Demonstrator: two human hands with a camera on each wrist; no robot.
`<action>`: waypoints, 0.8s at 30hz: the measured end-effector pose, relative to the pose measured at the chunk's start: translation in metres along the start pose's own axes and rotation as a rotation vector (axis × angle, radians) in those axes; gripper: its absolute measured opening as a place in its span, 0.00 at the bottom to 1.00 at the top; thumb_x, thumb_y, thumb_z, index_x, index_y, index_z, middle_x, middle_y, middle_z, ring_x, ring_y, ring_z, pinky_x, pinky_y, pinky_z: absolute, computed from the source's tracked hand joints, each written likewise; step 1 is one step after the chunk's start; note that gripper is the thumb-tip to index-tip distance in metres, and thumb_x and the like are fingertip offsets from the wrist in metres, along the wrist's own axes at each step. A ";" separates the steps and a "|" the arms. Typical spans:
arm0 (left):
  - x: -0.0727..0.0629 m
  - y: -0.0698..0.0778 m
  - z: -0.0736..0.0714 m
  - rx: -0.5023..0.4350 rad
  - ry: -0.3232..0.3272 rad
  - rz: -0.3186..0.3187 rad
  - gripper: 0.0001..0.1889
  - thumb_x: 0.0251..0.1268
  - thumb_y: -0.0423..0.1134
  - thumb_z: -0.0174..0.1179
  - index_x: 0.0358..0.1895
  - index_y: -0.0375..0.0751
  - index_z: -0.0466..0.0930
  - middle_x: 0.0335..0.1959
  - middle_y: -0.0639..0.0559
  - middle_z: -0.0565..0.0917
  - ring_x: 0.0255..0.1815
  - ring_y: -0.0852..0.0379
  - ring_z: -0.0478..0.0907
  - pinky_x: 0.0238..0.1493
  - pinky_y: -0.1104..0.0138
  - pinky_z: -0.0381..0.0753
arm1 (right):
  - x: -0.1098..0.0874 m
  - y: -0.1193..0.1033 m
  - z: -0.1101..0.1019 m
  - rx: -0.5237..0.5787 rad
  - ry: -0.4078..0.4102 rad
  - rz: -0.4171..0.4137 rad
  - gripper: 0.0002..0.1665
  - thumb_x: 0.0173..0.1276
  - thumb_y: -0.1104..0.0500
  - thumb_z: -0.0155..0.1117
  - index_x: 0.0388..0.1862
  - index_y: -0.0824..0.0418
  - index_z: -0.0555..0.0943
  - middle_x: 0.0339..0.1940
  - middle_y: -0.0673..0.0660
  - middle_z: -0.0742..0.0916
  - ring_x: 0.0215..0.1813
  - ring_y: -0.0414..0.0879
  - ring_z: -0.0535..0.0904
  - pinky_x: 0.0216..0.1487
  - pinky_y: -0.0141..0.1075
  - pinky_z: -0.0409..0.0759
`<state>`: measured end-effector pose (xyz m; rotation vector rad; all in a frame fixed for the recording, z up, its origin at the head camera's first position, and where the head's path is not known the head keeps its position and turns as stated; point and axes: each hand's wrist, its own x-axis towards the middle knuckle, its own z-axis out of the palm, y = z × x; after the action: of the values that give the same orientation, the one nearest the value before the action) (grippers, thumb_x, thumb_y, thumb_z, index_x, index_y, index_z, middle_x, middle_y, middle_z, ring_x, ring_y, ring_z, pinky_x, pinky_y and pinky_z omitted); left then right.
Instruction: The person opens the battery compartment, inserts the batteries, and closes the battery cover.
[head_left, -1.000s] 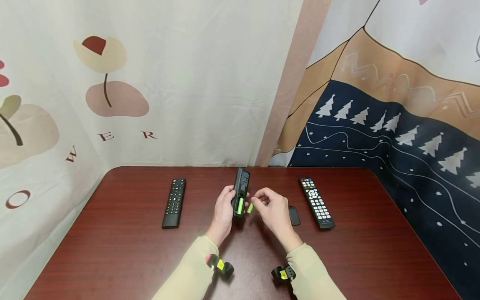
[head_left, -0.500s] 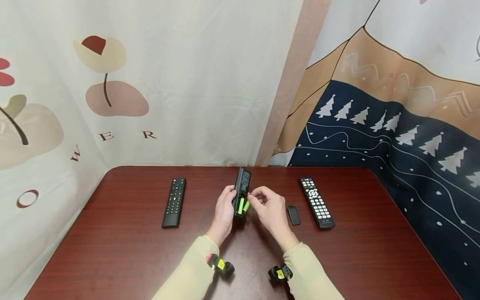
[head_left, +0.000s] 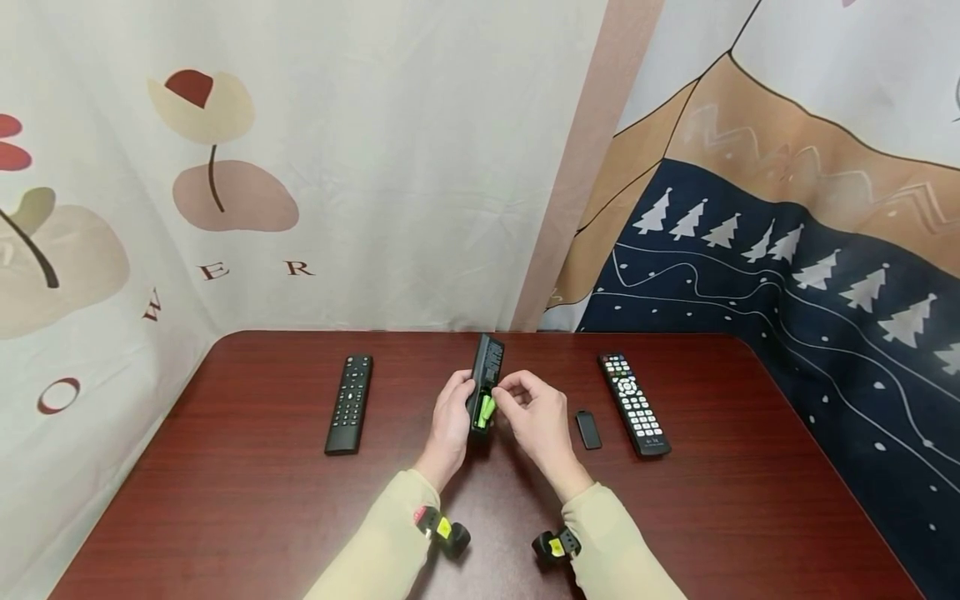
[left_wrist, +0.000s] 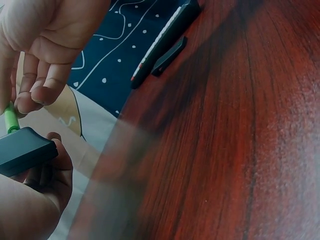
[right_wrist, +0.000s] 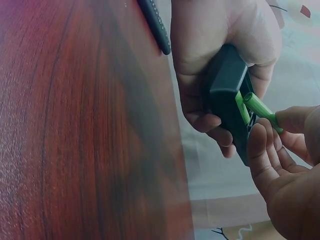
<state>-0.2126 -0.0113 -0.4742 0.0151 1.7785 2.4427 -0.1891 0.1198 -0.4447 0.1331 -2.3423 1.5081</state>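
My left hand (head_left: 450,421) grips a black remote control (head_left: 489,360), its back turned up and its battery compartment uncovered. One green battery (right_wrist: 240,104) lies inside that compartment. Between thumb and fingers, my right hand (head_left: 542,417) pinches a second green battery (right_wrist: 261,107). This one slants at the compartment opening, its free end close over the battery inside. In the left wrist view the pinched battery (left_wrist: 11,119) stands up from the edge of the remote.
A black battery cover (head_left: 588,430) lies on the brown table (head_left: 262,517) right of my hands. Beyond it rests a remote with white buttons (head_left: 633,404). Another black remote (head_left: 348,406) lies to the left. Patterned curtains (head_left: 420,167) hang behind the table.
My right hand has moved left, bringing the pinched battery from beside the remote to over its compartment. The left hand with the remote has stayed nearly still.
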 end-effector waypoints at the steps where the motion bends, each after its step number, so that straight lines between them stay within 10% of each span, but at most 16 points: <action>1: 0.000 0.000 0.000 0.001 0.000 0.000 0.18 0.81 0.36 0.38 0.60 0.26 0.71 0.35 0.47 0.80 0.30 0.54 0.77 0.32 0.65 0.79 | 0.000 0.000 0.000 0.009 -0.001 0.004 0.02 0.69 0.63 0.72 0.37 0.61 0.87 0.26 0.54 0.89 0.26 0.45 0.85 0.28 0.29 0.80; 10: 0.001 -0.001 0.003 0.034 0.021 0.008 0.18 0.80 0.35 0.39 0.58 0.27 0.73 0.37 0.48 0.80 0.33 0.55 0.77 0.34 0.67 0.77 | 0.000 0.000 0.004 0.087 -0.007 0.010 0.02 0.68 0.65 0.72 0.36 0.63 0.85 0.25 0.57 0.88 0.25 0.58 0.86 0.26 0.30 0.82; 24: 0.000 -0.001 0.004 0.028 0.017 0.006 0.17 0.79 0.35 0.40 0.57 0.26 0.73 0.37 0.47 0.79 0.31 0.57 0.78 0.34 0.65 0.79 | -0.002 0.001 0.007 0.078 -0.020 -0.022 0.03 0.68 0.65 0.71 0.37 0.64 0.85 0.28 0.57 0.89 0.26 0.51 0.86 0.27 0.32 0.84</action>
<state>-0.2123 -0.0069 -0.4741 0.0015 1.8223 2.4292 -0.1891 0.1135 -0.4486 0.1936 -2.2906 1.5953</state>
